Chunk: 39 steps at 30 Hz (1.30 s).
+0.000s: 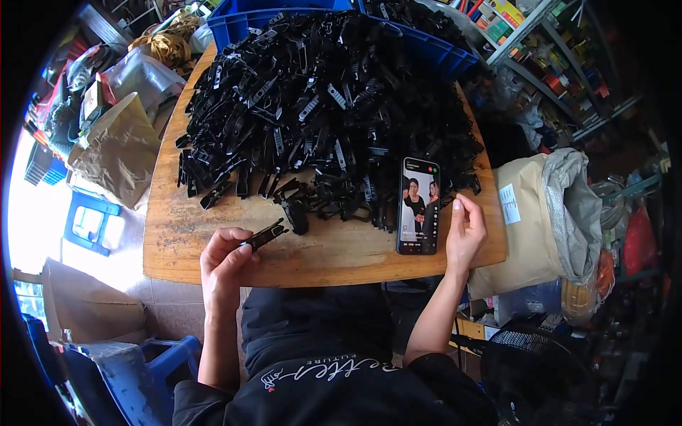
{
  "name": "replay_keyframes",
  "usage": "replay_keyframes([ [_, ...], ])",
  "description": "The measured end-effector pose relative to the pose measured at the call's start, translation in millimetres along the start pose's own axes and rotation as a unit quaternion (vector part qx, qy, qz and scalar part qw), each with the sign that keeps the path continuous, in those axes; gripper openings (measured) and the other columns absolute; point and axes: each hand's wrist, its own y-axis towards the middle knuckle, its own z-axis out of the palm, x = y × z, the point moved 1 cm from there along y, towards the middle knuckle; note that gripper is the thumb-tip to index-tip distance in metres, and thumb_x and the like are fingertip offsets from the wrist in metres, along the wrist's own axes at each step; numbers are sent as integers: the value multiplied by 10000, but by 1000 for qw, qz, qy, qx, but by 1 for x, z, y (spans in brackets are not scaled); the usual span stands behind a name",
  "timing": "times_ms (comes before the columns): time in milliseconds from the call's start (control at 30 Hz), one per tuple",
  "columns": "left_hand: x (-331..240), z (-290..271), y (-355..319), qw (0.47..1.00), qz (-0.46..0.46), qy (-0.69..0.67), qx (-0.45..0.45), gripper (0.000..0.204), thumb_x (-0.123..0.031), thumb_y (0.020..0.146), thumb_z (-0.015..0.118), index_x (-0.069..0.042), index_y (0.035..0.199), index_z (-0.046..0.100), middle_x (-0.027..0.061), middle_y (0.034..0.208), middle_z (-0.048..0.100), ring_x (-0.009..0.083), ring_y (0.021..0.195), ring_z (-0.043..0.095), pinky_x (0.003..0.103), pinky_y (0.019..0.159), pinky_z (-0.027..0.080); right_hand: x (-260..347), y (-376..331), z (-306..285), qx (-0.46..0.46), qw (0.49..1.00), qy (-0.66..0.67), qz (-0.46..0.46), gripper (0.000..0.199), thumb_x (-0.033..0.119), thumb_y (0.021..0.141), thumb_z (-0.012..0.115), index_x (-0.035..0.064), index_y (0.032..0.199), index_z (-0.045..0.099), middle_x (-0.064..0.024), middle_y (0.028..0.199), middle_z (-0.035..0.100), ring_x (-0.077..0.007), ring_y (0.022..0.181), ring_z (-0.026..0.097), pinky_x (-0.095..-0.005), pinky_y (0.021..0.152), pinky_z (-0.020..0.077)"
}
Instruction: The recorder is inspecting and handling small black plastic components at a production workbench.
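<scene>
My left hand is closed around a narrow black plastic piece, held between thumb and fingers over the table's near left part. Prongs show at the piece's far end. My right hand is just right of a smartphone, with its thumb and index finger drawn together and nothing visible in them. The phone's screen is lit with a picture of people. Beyond both hands rises a large heap of similar black plastic pieces. A few loose ones lie at its near edge.
The wooden table has a rounded near edge. Blue crates stand behind the heap. To the right are a large paper sack and a black fan. Blue stools and a brown paper bag are on the left.
</scene>
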Motion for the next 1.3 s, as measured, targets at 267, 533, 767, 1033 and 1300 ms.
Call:
replay_keyframes([
  [267,1,-1,0,1000,12,13,16,158,-26,803,560,-15,960,553,27,789,578,82,660,540,200,643,444,15,30,22,72,959,-198,-190,189,132,865,527,119,1019,637,-100,1223,482,-277,1037,446,-363,923,341],
  [533,0,-2,-3,999,10,-20,23,175,-38,810,546,3,980,550,50,814,593,100,672,556,223,673,453,-30,41,-21,-5,972,-211,-105,209,145,878,485,65,1027,608,-126,1066,575,-296,1008,489,-371,898,366],
  [767,1,18,-7,993,-10,6,119,231,-59,800,534,49,1004,535,128,846,595,181,725,596,286,700,479,-75,60,-32,58,968,-233,-75,185,107,802,584,23,966,602,-136,949,609,-290,892,539,-354,807,418],
  [1033,7,31,-6,987,-58,50,143,216,-12,781,558,22,994,549,105,862,614,153,758,590,261,748,457,-86,47,-37,128,978,-159,50,124,108,793,594,4,861,596,-147,871,594,-269,732,567,-343,662,445],
  [1300,8,41,-2,978,-66,129,149,214,-11,809,553,-26,1022,568,55,917,603,98,791,553,215,725,430,-44,13,-46,61,984,99,135,129,92,874,527,2,957,567,-38,852,551,-97,795,528,-220,693,435],
])
